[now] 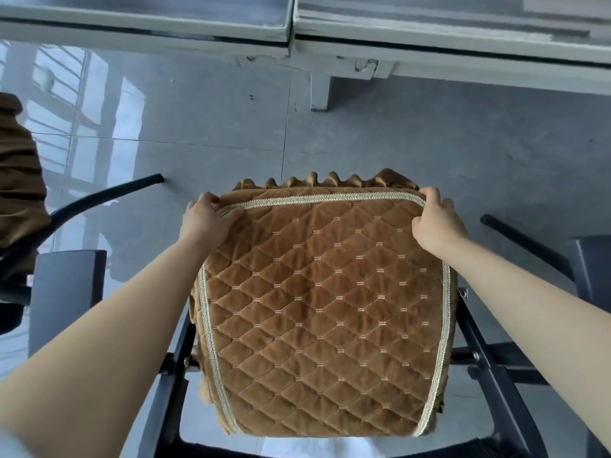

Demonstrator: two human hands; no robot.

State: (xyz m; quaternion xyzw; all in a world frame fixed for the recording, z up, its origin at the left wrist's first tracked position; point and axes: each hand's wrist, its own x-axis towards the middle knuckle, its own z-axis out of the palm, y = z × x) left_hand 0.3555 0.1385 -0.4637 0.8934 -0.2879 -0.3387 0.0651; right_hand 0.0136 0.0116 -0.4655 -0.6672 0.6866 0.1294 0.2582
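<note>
Cushion cover: brown quilted seat cover [325,312] with diamond stitching and little pale dashes where the lines cross. It sits smack in the middle of the view, lying over the seat of a black chair frame [479,342].

Trim: pale braided trim [317,199] runs along the far edge and down both sides of the quilted top.

Ruffle: a shiny brown ruffle [330,180] pokes out past the far edge, bunched into little folds. A bit of it also hangs down the left side.

Left hand: the left hand [206,223] has the far left corner of the cover, thumb on the quilted top and fingers curled over the edge, so it's definitely gripping it.

Right hand: same deal on the other side. The right hand [434,223] is clamped on the far right corner, fingers wrapped over the trim.

Arms: both bare forearms reach forward, one along each side of the cover.

Chair: black bars stick out on both sides under the cover, and there's a curved black armrest [99,198] off to the left.

Off to the left: another lump of brown fabric [20,180] at the edge of the view, can't really tell what it's on.

Floor: glossy grey tiles [198,120] with window reflections.

Far side: a grey table [297,38] with one leg [320,92] showing, well apart from the chair.
</note>
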